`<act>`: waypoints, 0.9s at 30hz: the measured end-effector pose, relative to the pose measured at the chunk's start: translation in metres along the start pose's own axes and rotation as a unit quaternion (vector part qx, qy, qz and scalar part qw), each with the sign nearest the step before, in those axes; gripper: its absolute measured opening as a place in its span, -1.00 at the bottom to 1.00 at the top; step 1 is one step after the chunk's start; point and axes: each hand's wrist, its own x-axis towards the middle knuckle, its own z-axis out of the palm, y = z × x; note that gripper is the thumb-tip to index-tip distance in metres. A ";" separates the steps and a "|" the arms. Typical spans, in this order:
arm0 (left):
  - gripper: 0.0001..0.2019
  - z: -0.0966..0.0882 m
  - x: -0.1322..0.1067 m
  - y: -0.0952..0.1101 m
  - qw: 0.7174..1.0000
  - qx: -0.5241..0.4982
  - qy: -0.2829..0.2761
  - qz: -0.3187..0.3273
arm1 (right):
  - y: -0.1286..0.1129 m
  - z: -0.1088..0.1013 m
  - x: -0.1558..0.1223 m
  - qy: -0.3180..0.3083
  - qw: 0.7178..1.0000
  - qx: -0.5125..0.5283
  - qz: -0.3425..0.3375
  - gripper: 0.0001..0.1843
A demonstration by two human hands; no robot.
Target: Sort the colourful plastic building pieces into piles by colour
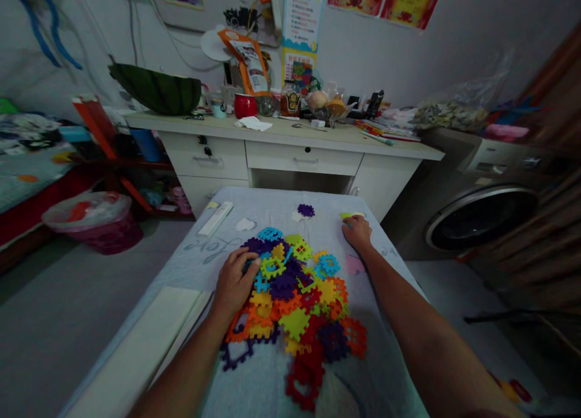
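Observation:
A heap of plastic interlocking tiles (pixel 295 318) with toothed edges covers the middle of the cloth-covered table; colours are purple, orange, red, yellow, blue and lime green. At the heap's left edge is my left hand (pixel 233 285), its fingers curled and the thumb close to the index finger. Something dark shows between them, too small to name. Farther right, my right hand (pixel 357 231) has its fingers closed on a lime-green tile (pixel 346 215) lying at the table's far right. Apart from the heap, a purple tile (pixel 306 210) lies near the far edge.
A white strip-shaped object (pixel 216 219) lies at the table's far left, and a long white board (pixel 149 339) along its left side. Beyond stands a white cabinet (pixel 304 158) with jars and a melon half (pixel 157 90) on top. A washing machine (pixel 472 194) is to the right.

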 end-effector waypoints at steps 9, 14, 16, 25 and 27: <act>-0.66 -0.001 0.000 0.003 1.000 0.001 -0.007 -0.008 | -0.002 0.002 -0.001 -0.027 0.999 -0.034 -0.029 -0.55; -0.65 0.000 0.000 0.003 1.000 0.001 -0.004 -0.014 | -0.003 0.003 -0.002 -0.027 0.998 -0.037 -0.039 -0.52; -0.65 -0.001 0.000 0.003 1.000 0.002 -0.005 -0.016 | -0.004 0.001 -0.003 -0.030 0.998 -0.033 -0.039 -0.52; -0.67 -0.001 0.000 0.005 1.000 0.000 -0.001 -0.010 | -0.026 -0.012 -0.006 0.005 0.989 0.148 0.023 -0.62; -0.67 -0.001 0.001 0.006 1.000 0.004 -0.004 -0.011 | -0.042 -0.014 -0.014 -0.040 0.974 0.219 -0.038 -0.66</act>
